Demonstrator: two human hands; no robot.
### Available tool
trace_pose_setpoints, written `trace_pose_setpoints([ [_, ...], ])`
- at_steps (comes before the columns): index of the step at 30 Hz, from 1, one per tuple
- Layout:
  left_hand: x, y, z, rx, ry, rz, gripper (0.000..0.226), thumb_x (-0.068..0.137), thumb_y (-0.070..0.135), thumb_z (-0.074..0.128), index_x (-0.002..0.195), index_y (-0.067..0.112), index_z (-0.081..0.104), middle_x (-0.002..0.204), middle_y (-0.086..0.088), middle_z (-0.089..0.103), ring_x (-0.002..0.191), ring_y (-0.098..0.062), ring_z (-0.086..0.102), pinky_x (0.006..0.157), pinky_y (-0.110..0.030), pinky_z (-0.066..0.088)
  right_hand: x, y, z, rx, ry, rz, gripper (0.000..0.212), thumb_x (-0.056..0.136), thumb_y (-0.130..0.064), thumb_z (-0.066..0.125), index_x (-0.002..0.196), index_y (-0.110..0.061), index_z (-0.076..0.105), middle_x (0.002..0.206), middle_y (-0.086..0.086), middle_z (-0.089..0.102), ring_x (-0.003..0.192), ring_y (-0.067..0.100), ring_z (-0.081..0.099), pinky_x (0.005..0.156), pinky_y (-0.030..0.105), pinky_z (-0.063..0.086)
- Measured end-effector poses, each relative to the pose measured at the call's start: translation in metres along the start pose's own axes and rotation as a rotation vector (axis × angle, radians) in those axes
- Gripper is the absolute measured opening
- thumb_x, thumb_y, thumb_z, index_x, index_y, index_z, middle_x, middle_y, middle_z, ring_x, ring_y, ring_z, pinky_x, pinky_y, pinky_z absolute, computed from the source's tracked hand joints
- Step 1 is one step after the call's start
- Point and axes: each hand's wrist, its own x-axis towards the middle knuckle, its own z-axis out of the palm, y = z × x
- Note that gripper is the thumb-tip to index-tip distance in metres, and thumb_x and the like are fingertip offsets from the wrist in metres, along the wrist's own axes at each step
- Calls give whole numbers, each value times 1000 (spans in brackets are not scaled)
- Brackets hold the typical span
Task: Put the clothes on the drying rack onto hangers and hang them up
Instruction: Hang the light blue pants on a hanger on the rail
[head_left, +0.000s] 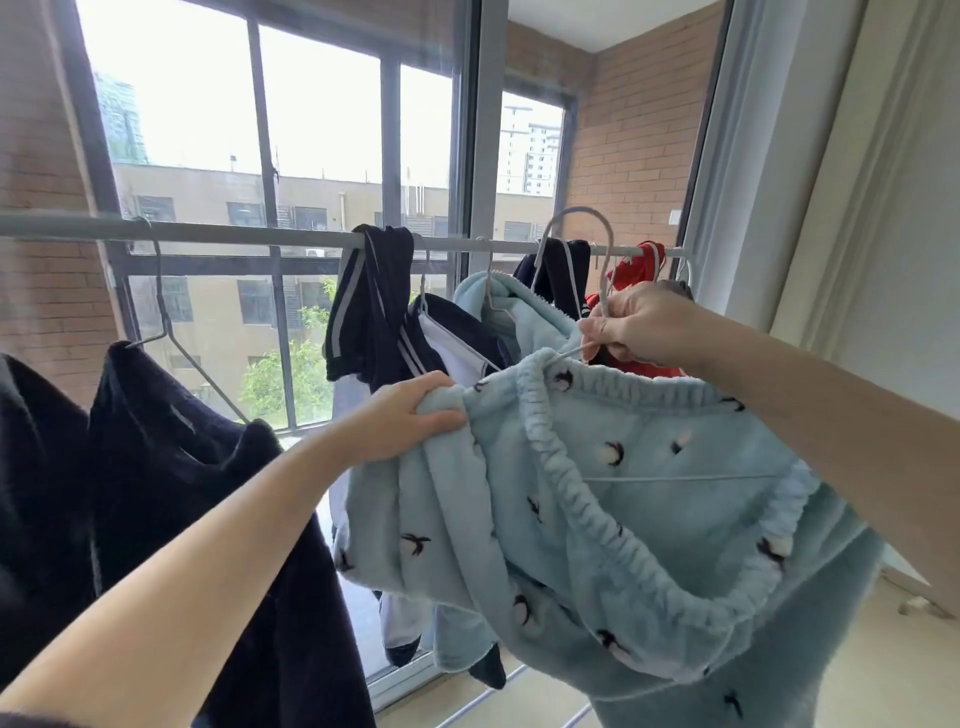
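Pale-blue fleece bird-print trousers (649, 467) hang from white wire hanger (607, 280), near right, below grey metal rail (234, 232). My right grip (639, 325) pinches hanger neck; left grip (410, 415) clutches waistband. Risk: elastic slips off wire, trousers fall.

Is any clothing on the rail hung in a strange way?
Yes. The dark striped garment is slung over the rail, bunched, with no hanger visible; the navy garment next to it hangs on a hanger.
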Motion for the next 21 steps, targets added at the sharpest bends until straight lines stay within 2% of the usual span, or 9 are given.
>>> trace_pose_setpoints([
  [2,2,-1,6,14,146,66,32,83,50,51,98,22,58,95,-1,61,90,-16,57,81,-28,46,1,2,-3,-24,19,6,32,96,-31,55,75,-14,72,45,-9,46,46,8,39,51,23,35],
  [5,3,-5,7,33,386,126,28,97,33,47,88,9,59,88,-6,59,80,-11,53,68,-10,36,3,10,-2,-27,-6,56,33,96,-32,54,74,-14,71,49,-5,46,42,8,38,45,23,33],
  [8,-1,-11,2,-14,476,106,22,97,26,48,83,13,57,82,0,56,75,-3,50,65,-7,36,3,15,3,28,-31,87,33,97,-30,53,75,-12,70,40,-10,43,33,4,33,38,20,28],
  [14,-7,-14,-3,51,578,47,17,95,27,48,90,14,57,85,2,57,76,-6,51,64,-16,35,9,15,8,95,-57,80,33,98,-28,53,73,-12,68,44,-4,40,33,7,29,33,18,23],
  [17,-16,-17,-12,112,642,-105,10,92,22,46,90,14,52,80,1,53,70,-10,47,58,-24,33,11,17,5,71,-11,91,32,97,-30,54,73,-13,69,43,-6,42,31,6,30,33,18,24],
  [18,-20,-19,-15,153,618,-188,11,92,23,44,91,14,51,81,0,54,70,-12,47,59,-27,34,11,18,2,66,24,91,32,96,-30,55,73,-13,69,42,-6,42,31,6,30,34,18,24],
  [19,-24,-21,-18,216,527,-285,15,93,25,41,94,14,51,86,-3,56,75,-16,50,62,-31,36,12,19,-2,76,57,88,31,96,-30,55,73,-14,70,42,-6,41,32,6,29,34,18,23],
  [21,-32,-24,-22,405,116,-484,24,96,29,39,103,12,53,107,-12,60,94,-27,56,76,-36,44,13,16,-8,141,83,79,29,96,-27,55,77,-11,70,42,-6,40,33,7,27,34,16,20],
])
